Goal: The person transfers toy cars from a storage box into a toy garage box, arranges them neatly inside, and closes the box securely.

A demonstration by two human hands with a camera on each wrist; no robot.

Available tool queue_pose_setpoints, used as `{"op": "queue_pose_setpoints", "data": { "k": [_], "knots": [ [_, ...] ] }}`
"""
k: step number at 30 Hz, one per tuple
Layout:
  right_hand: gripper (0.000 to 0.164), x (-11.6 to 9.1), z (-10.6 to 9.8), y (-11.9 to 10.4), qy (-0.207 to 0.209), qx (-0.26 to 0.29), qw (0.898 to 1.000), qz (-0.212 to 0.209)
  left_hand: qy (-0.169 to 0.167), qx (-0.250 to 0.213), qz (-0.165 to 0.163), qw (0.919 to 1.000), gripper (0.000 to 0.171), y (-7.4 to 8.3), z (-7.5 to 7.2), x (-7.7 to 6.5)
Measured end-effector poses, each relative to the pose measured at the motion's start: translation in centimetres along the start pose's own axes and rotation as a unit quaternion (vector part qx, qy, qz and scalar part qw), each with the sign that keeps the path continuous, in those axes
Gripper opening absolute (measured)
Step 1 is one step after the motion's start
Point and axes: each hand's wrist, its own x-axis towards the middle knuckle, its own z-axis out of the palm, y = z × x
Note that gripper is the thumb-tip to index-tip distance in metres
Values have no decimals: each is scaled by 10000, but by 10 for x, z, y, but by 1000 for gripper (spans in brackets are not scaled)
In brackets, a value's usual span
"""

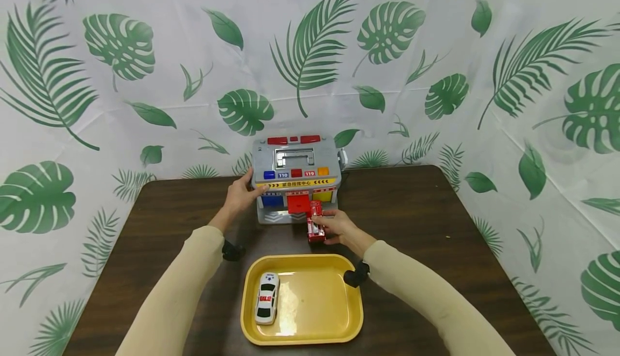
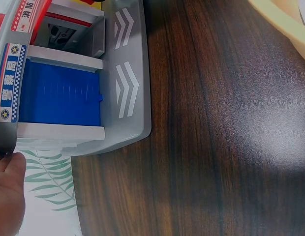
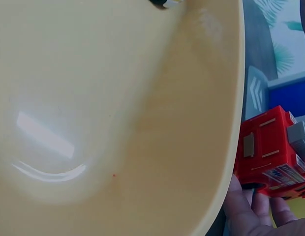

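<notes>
A grey toy garage (image 1: 268,165) with red lights, a carry handle and blue, red and yellow doors stands at the table's back. My left hand (image 1: 237,194) grips its left front corner, thumb along the front edge; in the left wrist view part of that hand (image 2: 10,189) shows beside the roof edge. The red middle door (image 1: 297,204) is swung up, while the blue door (image 2: 64,93) is down. My right hand (image 1: 341,227) holds a red toy fire truck (image 1: 316,229) by its side, its front end at the garage's base by the middle opening.
A yellow tray (image 1: 310,341) lies in front of the garage, with a white toy police car (image 1: 266,299) along its left side. The dark wooden table (image 1: 402,211) extends to both sides. Behind hangs a white leaf-print cloth (image 1: 194,38).
</notes>
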Motion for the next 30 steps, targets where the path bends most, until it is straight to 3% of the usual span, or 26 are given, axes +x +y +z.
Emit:
{"op": "queue_pose_setpoints", "data": {
  "k": [30],
  "knots": [
    [59, 16, 16, -6, -264, -148, 9994, -141, 79, 166, 92, 9998, 83, 0, 2, -1]
  ]
}}
